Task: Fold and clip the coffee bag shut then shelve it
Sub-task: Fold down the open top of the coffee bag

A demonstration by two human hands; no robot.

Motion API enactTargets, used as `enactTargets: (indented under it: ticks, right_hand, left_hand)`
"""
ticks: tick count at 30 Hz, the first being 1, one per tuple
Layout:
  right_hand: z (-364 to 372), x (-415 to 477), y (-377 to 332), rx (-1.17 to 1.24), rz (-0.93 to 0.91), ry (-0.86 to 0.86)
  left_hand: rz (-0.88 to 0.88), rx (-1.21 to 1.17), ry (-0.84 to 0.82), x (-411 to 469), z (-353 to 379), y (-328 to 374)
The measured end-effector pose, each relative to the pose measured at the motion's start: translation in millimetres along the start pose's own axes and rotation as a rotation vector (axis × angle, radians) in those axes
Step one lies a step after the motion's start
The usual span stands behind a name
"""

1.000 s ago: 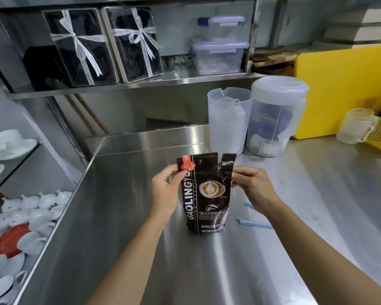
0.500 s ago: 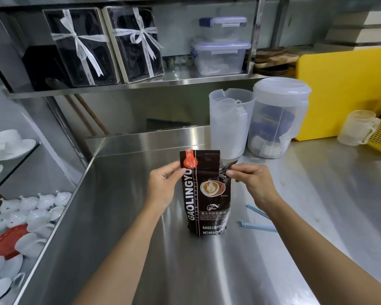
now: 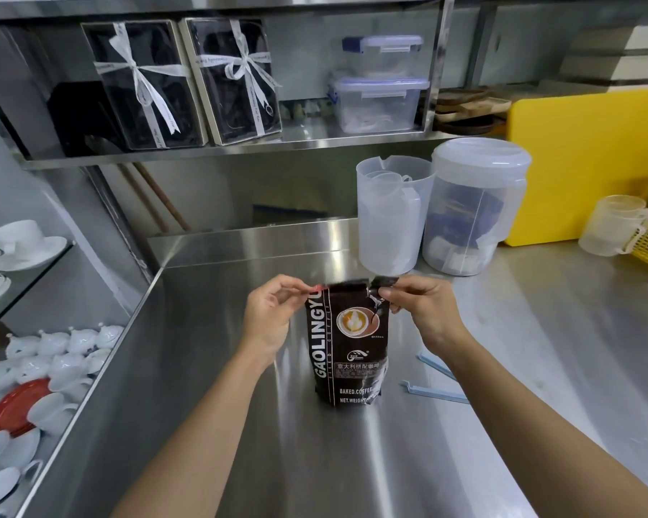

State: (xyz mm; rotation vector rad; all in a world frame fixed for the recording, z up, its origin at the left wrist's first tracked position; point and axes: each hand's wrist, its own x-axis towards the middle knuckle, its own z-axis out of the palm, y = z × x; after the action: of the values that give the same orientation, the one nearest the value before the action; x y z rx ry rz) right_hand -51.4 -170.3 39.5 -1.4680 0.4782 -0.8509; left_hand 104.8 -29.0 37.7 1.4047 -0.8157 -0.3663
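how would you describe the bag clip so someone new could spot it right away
Start at the steel counter and find the dark coffee bag standing upright between both hands. Just to its right, lying flat by the forearm, is the bag clip: a thin, pale blue plastic strip, opened into a V, the only blue thing on the countertop.

Behind the steel counter [image 3: 210, 424] stand two clear pitchers [image 3: 390, 218], right of them a yellow board [image 3: 584, 162], above them ribboned boxes [image 3: 143, 84].
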Motion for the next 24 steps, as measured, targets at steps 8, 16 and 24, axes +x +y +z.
enactTargets:
  ticks: [8, 16, 24]
  right_hand:
    - [-10, 4, -1, 0.003, -0.004, -0.115]
    - [-20, 5, -5, -0.118, -0.002, -0.176]
    - [-15, 8, 0, -0.133, 0.028, -0.115]
  left_hand:
    - [-0.005, 0.227, 0.011, 2, 2, -3]
    - [0.116, 0.660, -0.098, -4, 18, 14]
    - [0.144, 0.737, -0.147, 4, 23, 14]
